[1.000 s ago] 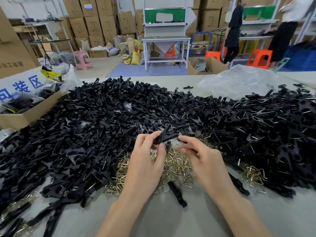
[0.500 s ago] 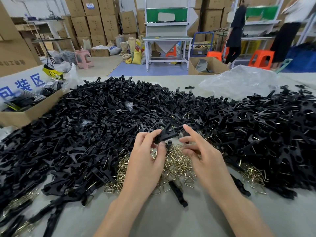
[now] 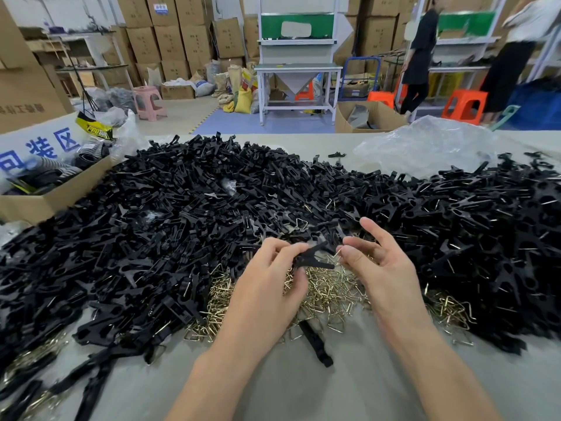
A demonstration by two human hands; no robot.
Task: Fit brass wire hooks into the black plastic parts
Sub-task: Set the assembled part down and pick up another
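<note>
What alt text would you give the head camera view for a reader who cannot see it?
A person's left hand pinches a black plastic part, the right hand close beside it, above a pile of brass wire hooks on a table. A huge heap of black parts surrounds them.

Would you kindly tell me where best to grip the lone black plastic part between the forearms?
The black plastic part is probably best pinched across its narrow near end, from above: that end lies on bare table, while the far end meets the brass wire hooks.
</note>
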